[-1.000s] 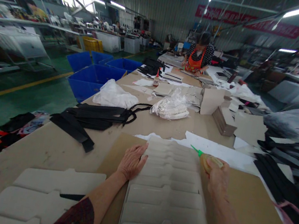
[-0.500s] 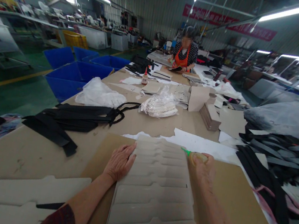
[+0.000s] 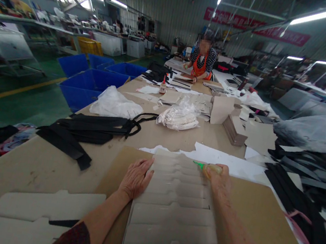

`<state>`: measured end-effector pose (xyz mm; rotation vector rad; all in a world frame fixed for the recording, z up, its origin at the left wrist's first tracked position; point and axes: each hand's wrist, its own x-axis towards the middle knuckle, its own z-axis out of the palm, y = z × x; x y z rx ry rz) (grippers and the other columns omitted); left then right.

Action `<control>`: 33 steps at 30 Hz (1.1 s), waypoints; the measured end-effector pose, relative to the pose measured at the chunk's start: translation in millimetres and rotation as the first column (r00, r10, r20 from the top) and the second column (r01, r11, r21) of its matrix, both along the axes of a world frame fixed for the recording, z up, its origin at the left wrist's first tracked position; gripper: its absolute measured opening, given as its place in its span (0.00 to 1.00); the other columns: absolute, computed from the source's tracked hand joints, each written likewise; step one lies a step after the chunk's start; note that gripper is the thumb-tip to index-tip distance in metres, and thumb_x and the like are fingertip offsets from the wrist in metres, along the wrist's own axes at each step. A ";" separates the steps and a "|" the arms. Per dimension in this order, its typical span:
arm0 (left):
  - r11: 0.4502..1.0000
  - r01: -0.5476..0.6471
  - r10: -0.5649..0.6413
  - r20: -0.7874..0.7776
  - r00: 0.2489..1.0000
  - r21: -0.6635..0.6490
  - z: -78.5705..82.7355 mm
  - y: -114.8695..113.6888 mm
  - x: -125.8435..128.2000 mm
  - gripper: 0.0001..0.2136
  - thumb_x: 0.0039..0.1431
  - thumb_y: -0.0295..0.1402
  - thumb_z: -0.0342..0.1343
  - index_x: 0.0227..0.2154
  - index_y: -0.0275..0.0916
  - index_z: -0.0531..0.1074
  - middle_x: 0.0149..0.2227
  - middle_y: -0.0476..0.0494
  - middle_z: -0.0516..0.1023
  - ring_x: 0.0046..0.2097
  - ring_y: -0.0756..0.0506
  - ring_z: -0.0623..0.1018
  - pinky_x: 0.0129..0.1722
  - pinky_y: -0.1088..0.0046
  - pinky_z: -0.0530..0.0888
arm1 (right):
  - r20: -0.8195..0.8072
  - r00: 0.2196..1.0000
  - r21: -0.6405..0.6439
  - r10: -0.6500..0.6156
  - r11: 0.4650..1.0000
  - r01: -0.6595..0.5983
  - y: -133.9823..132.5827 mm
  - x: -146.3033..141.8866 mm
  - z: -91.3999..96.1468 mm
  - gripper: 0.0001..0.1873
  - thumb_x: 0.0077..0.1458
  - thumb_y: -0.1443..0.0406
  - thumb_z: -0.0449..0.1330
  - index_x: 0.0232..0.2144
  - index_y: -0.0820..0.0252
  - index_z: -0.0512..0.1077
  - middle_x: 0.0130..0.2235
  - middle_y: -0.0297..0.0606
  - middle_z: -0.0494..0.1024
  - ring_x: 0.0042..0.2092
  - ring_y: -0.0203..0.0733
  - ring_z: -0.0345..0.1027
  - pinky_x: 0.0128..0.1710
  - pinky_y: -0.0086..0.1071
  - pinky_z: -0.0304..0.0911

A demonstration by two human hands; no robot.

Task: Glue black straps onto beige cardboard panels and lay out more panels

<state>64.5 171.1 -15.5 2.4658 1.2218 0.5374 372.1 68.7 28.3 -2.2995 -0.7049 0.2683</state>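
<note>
A long row of overlapping light-grey boards [image 3: 175,217], each with a small tab on its edge, runs away from me on brown cardboard [image 3: 248,209]. My left hand [image 3: 136,178] lies along the row's left edge near the far end, palm down, fingers stretched out. Wrapped around a yellowish glue bottle [image 3: 213,170] with a thin green nozzle, my right hand [image 3: 222,181] is at the far right corner of the row. The nozzle points left over the farthest boards; whether its tip touches them I cannot tell. More grey boards [image 3: 44,206] lie by my left forearm.
Black fabric strips [image 3: 88,126] lie left, with a white plastic bag [image 3: 116,103] behind. Further up are a clear bag [image 3: 179,116], a stack of boards [image 3: 235,130] and a red-tipped bottle [image 3: 163,85]. A co-worker in an orange apron [image 3: 199,66] stands at the far end.
My right hand has moved the glue bottle slightly left, its nozzle now further over the far boards. My left hand stays on the edge. The whole view has shifted a little.
</note>
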 end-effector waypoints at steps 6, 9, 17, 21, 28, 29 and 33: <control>1.000 0.005 -0.005 0.002 1.000 -0.006 0.5 -0.9 0.4 0.22 0.65 0.39 0.44 0.61 0.42 0.61 0.58 0.42 0.71 0.60 0.40 0.65 0.59 0.55 0.62 | -0.033 0.998 -0.026 0.054 0.998 -0.055 14.1 -15.9 6.1 0.21 0.47 0.51 0.57 0.42 0.53 0.68 0.34 0.36 0.75 0.34 0.46 0.67 0.33 0.35 0.59; 1.000 0.003 -0.003 0.002 1.000 -0.012 1.4 -1.6 0.4 0.23 0.65 0.39 0.44 0.61 0.42 0.61 0.58 0.42 0.71 0.60 0.40 0.64 0.59 0.55 0.61 | -0.040 0.996 -0.026 0.086 0.996 -0.087 21.3 -23.5 7.3 0.21 0.47 0.51 0.58 0.42 0.53 0.68 0.34 0.36 0.75 0.35 0.45 0.68 0.33 0.34 0.59; 1.000 0.001 -0.001 0.009 1.000 -0.024 3.2 -2.9 -0.4 0.22 0.65 0.40 0.44 0.61 0.44 0.60 0.57 0.43 0.72 0.60 0.40 0.64 0.58 0.56 0.61 | -0.035 0.990 -0.062 0.136 0.988 -0.138 40.9 -39.3 10.6 0.20 0.47 0.53 0.58 0.43 0.53 0.69 0.36 0.36 0.76 0.36 0.45 0.69 0.35 0.33 0.59; 1.000 -0.001 0.002 0.007 1.000 -0.028 4.4 -3.6 0.4 0.22 0.66 0.39 0.44 0.61 0.43 0.60 0.58 0.44 0.72 0.59 0.40 0.64 0.59 0.56 0.61 | -0.031 0.986 -0.077 0.163 0.983 -0.164 48.7 -44.4 13.2 0.20 0.48 0.53 0.58 0.43 0.52 0.69 0.35 0.36 0.76 0.37 0.45 0.69 0.35 0.33 0.59; 1.000 -0.003 0.003 0.007 1.000 -0.029 7.0 -4.8 -0.5 0.22 0.66 0.39 0.44 0.61 0.42 0.61 0.58 0.44 0.71 0.60 0.40 0.64 0.59 0.56 0.61 | -0.024 0.976 -0.106 0.219 0.970 -0.220 60.9 -53.6 19.3 0.20 0.48 0.52 0.58 0.42 0.52 0.69 0.32 0.36 0.74 0.37 0.47 0.69 0.35 0.34 0.58; 1.000 -0.003 0.003 0.008 1.000 -0.029 6.7 -5.0 -0.6 0.22 0.65 0.39 0.44 0.61 0.42 0.61 0.58 0.44 0.71 0.60 0.40 0.64 0.59 0.56 0.61 | -0.023 0.975 -0.108 0.223 0.969 -0.224 62.2 -55.6 19.8 0.20 0.48 0.52 0.58 0.42 0.52 0.69 0.32 0.36 0.75 0.37 0.47 0.69 0.35 0.34 0.58; 1.000 -0.006 0.006 0.013 1.000 -0.027 4.9 -5.6 -0.4 0.22 0.65 0.39 0.45 0.61 0.43 0.61 0.58 0.44 0.72 0.60 0.40 0.64 0.58 0.56 0.61 | -0.030 0.972 -0.104 0.233 0.967 -0.235 67.5 -66.0 19.8 0.20 0.48 0.53 0.58 0.43 0.53 0.69 0.32 0.37 0.75 0.35 0.46 0.69 0.34 0.34 0.58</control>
